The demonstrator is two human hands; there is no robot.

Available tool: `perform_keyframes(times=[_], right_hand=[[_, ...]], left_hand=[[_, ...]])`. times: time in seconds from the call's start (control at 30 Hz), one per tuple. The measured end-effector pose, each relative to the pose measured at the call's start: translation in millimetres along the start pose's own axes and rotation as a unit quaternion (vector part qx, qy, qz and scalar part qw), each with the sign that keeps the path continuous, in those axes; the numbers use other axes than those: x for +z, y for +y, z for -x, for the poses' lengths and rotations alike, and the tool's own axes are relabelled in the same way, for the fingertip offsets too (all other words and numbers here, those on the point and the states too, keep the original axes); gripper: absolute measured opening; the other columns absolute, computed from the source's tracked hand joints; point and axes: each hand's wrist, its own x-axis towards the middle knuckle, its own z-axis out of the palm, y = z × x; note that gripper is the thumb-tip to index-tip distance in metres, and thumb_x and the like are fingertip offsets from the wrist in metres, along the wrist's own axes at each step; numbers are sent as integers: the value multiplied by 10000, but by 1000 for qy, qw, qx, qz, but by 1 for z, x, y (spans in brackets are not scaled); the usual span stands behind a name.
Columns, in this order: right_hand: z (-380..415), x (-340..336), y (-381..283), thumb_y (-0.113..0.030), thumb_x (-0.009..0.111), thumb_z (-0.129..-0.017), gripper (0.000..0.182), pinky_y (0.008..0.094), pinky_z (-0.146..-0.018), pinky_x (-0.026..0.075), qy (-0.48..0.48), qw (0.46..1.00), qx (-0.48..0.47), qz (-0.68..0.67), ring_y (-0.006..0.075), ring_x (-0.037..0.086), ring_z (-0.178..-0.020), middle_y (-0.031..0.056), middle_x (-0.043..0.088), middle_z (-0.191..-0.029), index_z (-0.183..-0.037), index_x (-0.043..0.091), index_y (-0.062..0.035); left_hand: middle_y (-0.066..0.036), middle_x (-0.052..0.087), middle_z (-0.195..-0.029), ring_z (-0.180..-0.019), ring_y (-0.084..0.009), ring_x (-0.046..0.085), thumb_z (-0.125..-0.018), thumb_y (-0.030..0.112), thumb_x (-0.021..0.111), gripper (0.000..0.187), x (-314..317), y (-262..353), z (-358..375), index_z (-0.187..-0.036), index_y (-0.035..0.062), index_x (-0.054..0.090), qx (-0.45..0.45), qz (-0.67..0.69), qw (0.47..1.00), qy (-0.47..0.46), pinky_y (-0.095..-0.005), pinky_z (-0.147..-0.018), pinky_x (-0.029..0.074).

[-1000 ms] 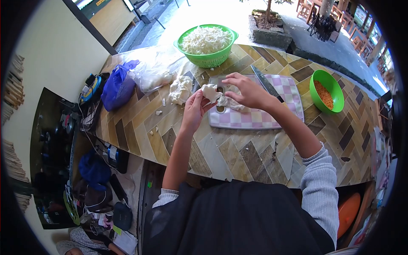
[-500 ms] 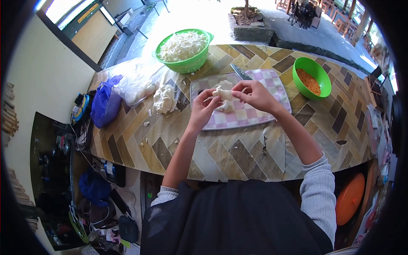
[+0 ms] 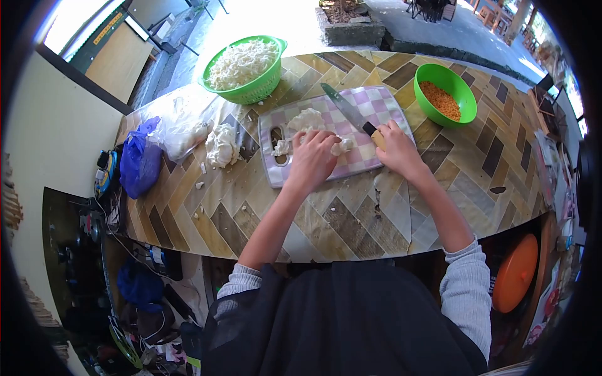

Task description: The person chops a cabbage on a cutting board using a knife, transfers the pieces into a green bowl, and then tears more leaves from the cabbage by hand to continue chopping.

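Note:
A knife (image 3: 351,108) lies slanted over the checkered cutting board (image 3: 396,108), its blade pointing up and left. My right hand (image 3: 401,150) is closed round its light wooden handle. On the board, my left hand (image 3: 313,161) curls its fingers over a soft white mushroom-like piece (image 3: 343,146), which shows at the fingertips. Behind that hand rests a larger white mushroom-like clump (image 3: 306,120). A few small white scraps (image 3: 281,148) lie by the board's handle slot.
A green colander (image 3: 251,93) heaped with white shreds stands at the back left. The green bowl (image 3: 464,100) at right holds orange crumbs. Left of the board are a white clump (image 3: 222,145), a clear plastic bag (image 3: 179,128) and a blue bag (image 3: 139,160). Crumbs dot the patterned table (image 3: 351,232).
Both hands held a white piece between them above the board. Now it is down on the board under my left hand, and my right hand has moved right and grasped the knife, turning it.

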Motion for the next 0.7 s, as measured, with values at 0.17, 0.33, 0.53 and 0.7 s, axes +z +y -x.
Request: perform_keyframes(times=[0.17,0.33,0.53,0.7], right_hand=[[18,-9,3,-83,575,-823,216,476,-753,471,-44,991,37,-120,439,602,-855,236,590,-848,-998,485,7],[28,4,-7,-176,531,-915,195,502,-664,486,-71,981,40,-174,471,606,-724,235,607,-715,-953,461,2],[25,-17,-22,-234,478,-988,228,327,-379,422,-155,925,183,-295,140,517,-431,70,532,-608,-984,473,-6],[25,-7,-23,-269,444,-990,317,475,-652,488,-100,978,100,-154,394,608,-677,230,619,-743,-937,548,26]], left_hand=[[-36,638,-1140,-1114,-229,573,-789,269,728,356,-16,4,8,-1094,107,643,-28,2,999,-27,-455,-1035,290],[-41,639,-1127,-1104,-227,576,-804,268,717,336,15,9,8,-1080,91,645,-44,-2,998,-54,-449,-1020,299],[-48,631,-1102,-1105,-230,568,-826,169,663,232,32,1,-11,-1034,68,643,-2,6,999,-31,-454,-994,319],[-69,634,-1164,-1097,-248,580,-847,135,640,249,30,3,-16,-1087,67,652,16,3,1000,-22,-467,-1003,331]])
